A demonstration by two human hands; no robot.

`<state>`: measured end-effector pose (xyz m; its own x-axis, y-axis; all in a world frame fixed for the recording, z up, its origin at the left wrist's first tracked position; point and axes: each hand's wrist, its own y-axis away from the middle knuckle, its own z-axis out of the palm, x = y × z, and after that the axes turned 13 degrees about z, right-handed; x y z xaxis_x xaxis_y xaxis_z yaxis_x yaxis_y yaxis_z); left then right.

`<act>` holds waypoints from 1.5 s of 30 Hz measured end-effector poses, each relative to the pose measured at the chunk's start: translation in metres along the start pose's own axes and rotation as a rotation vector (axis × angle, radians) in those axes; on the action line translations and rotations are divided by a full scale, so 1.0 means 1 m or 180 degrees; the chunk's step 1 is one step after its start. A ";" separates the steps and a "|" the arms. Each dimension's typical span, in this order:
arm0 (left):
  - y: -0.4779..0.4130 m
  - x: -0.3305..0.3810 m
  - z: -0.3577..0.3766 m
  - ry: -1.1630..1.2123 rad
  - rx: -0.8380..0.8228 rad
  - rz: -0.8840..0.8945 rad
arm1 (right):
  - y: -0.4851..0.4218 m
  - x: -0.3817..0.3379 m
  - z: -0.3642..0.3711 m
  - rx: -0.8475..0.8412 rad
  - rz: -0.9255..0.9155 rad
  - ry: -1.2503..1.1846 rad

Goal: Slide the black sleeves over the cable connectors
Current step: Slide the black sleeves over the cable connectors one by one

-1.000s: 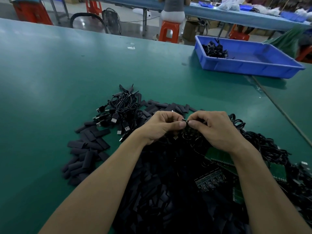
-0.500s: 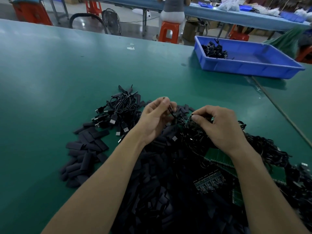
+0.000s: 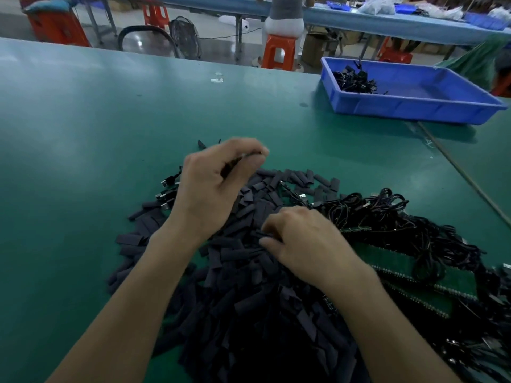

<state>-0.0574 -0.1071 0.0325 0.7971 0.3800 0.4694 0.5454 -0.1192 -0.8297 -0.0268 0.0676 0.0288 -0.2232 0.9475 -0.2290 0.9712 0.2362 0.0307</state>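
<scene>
Our left hand (image 3: 218,186) hangs raised and blurred, fingers curled round a dark cable (image 3: 233,163). Left of it the green table (image 3: 96,128) lies open. Beneath both hands spreads the heap of black sleeves (image 3: 249,299). Our right hand (image 3: 307,244) rests on it, fingers curled; we cannot tell whether it grips one. Right of it lie tangled cables (image 3: 387,214) and green boards (image 3: 401,264), with a blue tray (image 3: 414,109) far beyond.

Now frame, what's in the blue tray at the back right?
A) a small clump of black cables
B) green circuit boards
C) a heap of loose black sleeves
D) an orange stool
A: a small clump of black cables lies in the far left corner of the blue tray; no boards or loose sleeves show in it.
</scene>
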 end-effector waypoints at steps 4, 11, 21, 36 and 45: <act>0.019 -0.007 0.001 -0.0667 -0.0961 -0.0406 | -0.004 -0.015 0.026 -0.0119 -0.0315 0.0285; 0.033 -0.010 0.003 -0.0288 -0.1275 -0.1094 | -0.007 -0.019 0.036 -0.0090 -0.0375 0.0341; 0.034 -0.017 0.000 0.0096 -0.0552 -0.1489 | -0.008 -0.008 0.010 0.0202 0.0178 -0.0850; 0.045 -0.011 0.016 0.0341 -0.0969 -0.1639 | -0.009 0.043 0.022 0.0457 0.0727 -0.2484; 0.045 -0.011 0.015 0.0252 -0.0954 -0.1535 | -0.004 0.041 0.024 0.0565 0.0630 -0.2665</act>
<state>-0.0462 -0.1028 -0.0144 0.4506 0.3872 0.8043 0.8926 -0.2086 -0.3996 -0.0383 0.1005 -0.0041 0.0175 0.4817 -0.8762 0.9998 -0.0187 0.0096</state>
